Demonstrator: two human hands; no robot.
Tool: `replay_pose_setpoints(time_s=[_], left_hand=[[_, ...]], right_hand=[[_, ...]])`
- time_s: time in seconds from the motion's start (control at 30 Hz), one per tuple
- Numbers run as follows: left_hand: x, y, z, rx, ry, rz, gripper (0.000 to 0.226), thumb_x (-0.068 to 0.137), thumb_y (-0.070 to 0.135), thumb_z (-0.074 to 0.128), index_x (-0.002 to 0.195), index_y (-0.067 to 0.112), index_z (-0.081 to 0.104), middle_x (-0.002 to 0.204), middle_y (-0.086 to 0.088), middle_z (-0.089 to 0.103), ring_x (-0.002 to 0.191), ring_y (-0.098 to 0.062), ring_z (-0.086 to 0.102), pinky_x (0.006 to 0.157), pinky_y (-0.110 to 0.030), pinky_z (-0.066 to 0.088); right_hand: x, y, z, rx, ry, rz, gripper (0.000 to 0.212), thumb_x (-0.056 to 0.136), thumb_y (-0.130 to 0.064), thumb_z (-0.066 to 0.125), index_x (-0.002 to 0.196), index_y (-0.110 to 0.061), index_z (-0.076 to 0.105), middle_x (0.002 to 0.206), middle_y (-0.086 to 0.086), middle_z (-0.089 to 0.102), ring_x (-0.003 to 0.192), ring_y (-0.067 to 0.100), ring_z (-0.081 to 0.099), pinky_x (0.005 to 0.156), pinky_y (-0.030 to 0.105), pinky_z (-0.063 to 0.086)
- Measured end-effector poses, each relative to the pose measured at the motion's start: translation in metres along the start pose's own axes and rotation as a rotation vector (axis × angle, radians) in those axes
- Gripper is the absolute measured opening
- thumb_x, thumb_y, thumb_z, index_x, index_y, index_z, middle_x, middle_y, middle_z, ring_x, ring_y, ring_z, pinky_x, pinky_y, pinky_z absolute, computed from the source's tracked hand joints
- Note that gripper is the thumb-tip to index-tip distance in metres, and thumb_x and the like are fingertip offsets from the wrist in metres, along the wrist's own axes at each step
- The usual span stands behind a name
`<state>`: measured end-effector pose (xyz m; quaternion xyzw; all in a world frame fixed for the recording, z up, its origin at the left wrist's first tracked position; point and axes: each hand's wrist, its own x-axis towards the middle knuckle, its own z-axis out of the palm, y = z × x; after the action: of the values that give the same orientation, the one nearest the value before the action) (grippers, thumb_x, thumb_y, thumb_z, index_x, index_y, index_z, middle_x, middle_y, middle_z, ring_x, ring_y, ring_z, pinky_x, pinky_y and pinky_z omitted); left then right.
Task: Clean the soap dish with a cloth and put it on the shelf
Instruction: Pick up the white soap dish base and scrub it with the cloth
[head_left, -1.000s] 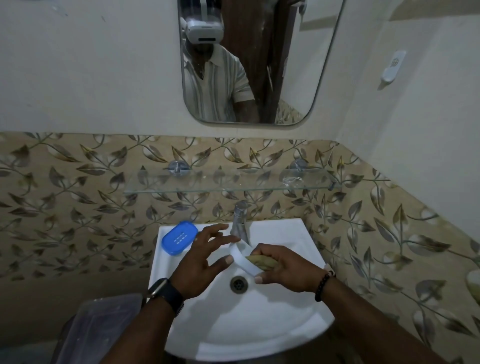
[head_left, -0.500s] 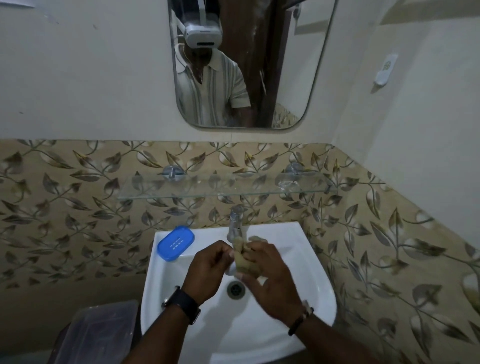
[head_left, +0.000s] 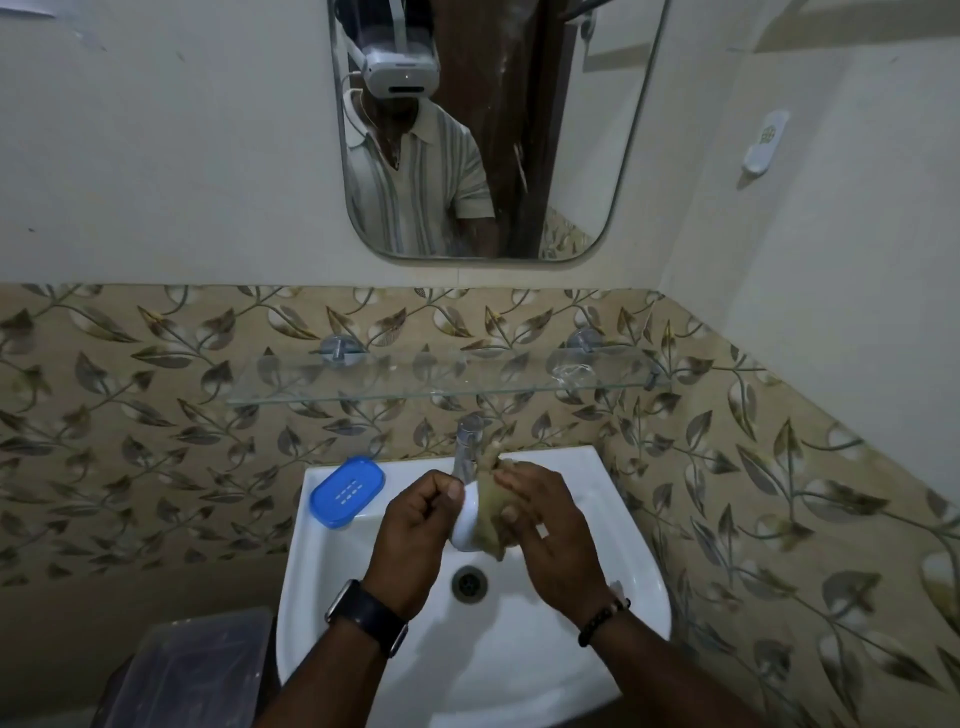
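Over the white sink (head_left: 613, 587) my left hand (head_left: 415, 535) grips a white soap dish part (head_left: 465, 522), held on edge. My right hand (head_left: 545, 530) presses a crumpled yellowish cloth (head_left: 491, 512) against that white part. A blue slotted soap dish piece (head_left: 347, 491) lies on the sink's back left corner, apart from both hands. A glass shelf (head_left: 447, 384) is fixed to the tiled wall above the tap (head_left: 467, 447), with nothing standing on it.
A mirror (head_left: 488, 130) hangs above the shelf. The drain (head_left: 469, 583) lies below my hands. A clear plastic box (head_left: 192, 670) stands low at the left of the sink. A white wall hook (head_left: 763, 143) is on the right wall.
My left hand went from spread fingers to a closed grip on the white part. My right hand brought the cloth up against it, near the tap. The view tilted up slightly.
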<state>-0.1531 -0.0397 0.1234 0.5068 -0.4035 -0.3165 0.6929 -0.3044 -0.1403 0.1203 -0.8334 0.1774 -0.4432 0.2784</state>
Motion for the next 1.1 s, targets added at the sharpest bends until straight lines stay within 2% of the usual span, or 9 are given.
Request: replay_pose_setpoints(time_s=[0.13, 0.23, 0.37, 0.47, 0.57, 0.67, 0.77, 0.93, 1.1], left_hand=[[0.002, 0.003, 0.001, -0.198, 0.125, -0.029, 0.04, 0.09, 0.047, 0.066, 0.082, 0.007, 0.061, 0.086, -0.014, 0.062, 0.081, -0.027, 0.056, 0.072, -0.047, 0.049], [-0.001, 0.004, 0.005, -0.269, 0.207, -0.004, 0.029, 0.091, 0.045, 0.063, 0.081, 0.018, 0.068, 0.089, -0.003, 0.071, 0.085, -0.016, 0.067, 0.072, -0.031, 0.061], [-0.01, 0.005, 0.018, -0.238, 0.258, 0.031, 0.025, 0.096, 0.039, 0.058, 0.078, 0.025, 0.067, 0.083, 0.002, 0.072, 0.076, -0.011, 0.069, 0.06, -0.027, 0.059], [-0.018, 0.004, 0.02, -0.016, 0.195, 0.096, 0.026, 0.093, 0.049, 0.059, 0.082, 0.025, 0.065, 0.073, 0.0, 0.066, 0.061, -0.011, 0.058, 0.05, -0.026, 0.048], [-0.024, -0.002, 0.016, 0.085, 0.121, 0.144, 0.028, 0.095, 0.046, 0.052, 0.088, 0.022, 0.065, 0.078, -0.002, 0.067, 0.065, -0.008, 0.059, 0.057, -0.024, 0.05], [-0.029, -0.01, 0.013, 0.179, 0.088, 0.18, 0.033, 0.1, 0.044, 0.045, 0.096, 0.019, 0.065, 0.088, -0.004, 0.067, 0.077, -0.011, 0.064, 0.07, -0.025, 0.052], [-0.034, -0.016, 0.011, 0.304, 0.091, 0.133, 0.03, 0.098, 0.05, 0.043, 0.102, 0.031, 0.065, 0.103, -0.002, 0.064, 0.099, -0.018, 0.064, 0.084, -0.025, 0.051], [-0.025, 0.002, -0.009, 0.0, 0.116, 0.047, 0.048, 0.092, 0.061, 0.052, 0.112, 0.022, 0.074, 0.105, -0.007, 0.077, 0.088, -0.015, 0.069, 0.071, -0.03, 0.056], [-0.007, 0.028, -0.029, 0.029, -0.159, -0.245, 0.021, 0.086, 0.041, 0.068, 0.082, 0.022, 0.078, 0.086, -0.007, 0.079, 0.077, -0.015, 0.07, 0.066, -0.027, 0.058]], right_hand=[[0.006, -0.012, 0.011, 0.508, 0.223, 0.523, 0.025, 0.1, -0.035, 0.052, 0.121, -0.033, 0.066, 0.118, -0.006, 0.07, 0.114, 0.018, 0.065, 0.085, 0.031, 0.058], [0.011, -0.023, 0.02, 0.969, 0.343, 0.804, 0.029, 0.103, -0.027, 0.048, 0.121, -0.016, 0.067, 0.118, 0.011, 0.072, 0.108, 0.032, 0.068, 0.074, 0.051, 0.06], [0.006, -0.049, 0.043, 1.383, 0.346, 0.963, 0.044, 0.085, -0.021, 0.066, 0.126, -0.005, 0.062, 0.127, 0.025, 0.065, 0.117, 0.042, 0.059, 0.098, 0.062, 0.048], [-0.001, -0.06, 0.05, 1.312, 0.354, 0.964, 0.076, 0.06, -0.035, 0.08, 0.128, -0.007, 0.06, 0.121, 0.023, 0.064, 0.107, 0.037, 0.054, 0.09, 0.052, 0.041], [0.0, -0.055, 0.038, 1.337, 0.322, 0.861, 0.065, 0.064, -0.023, 0.075, 0.127, -0.009, 0.062, 0.119, 0.019, 0.067, 0.103, 0.034, 0.059, 0.082, 0.044, 0.051], [-0.001, -0.041, 0.025, 1.3, 0.223, 0.73, 0.026, 0.086, -0.003, 0.058, 0.111, -0.005, 0.066, 0.112, 0.021, 0.063, 0.101, 0.038, 0.055, 0.08, 0.052, 0.046], [0.004, -0.033, 0.011, 1.172, 0.144, 0.71, 0.043, 0.082, -0.014, 0.071, 0.122, -0.002, 0.059, 0.114, 0.023, 0.065, 0.103, 0.041, 0.059, 0.082, 0.058, 0.048], [0.009, -0.019, -0.026, 0.717, -0.135, 0.597, 0.037, 0.082, -0.023, 0.078, 0.117, -0.02, 0.067, 0.108, 0.004, 0.073, 0.089, 0.016, 0.07, 0.064, 0.03, 0.057], [0.016, -0.006, -0.046, 0.225, -0.219, 0.3, 0.021, 0.089, -0.015, 0.073, 0.11, -0.016, 0.07, 0.106, -0.001, 0.068, 0.102, 0.019, 0.065, 0.088, 0.033, 0.054]])
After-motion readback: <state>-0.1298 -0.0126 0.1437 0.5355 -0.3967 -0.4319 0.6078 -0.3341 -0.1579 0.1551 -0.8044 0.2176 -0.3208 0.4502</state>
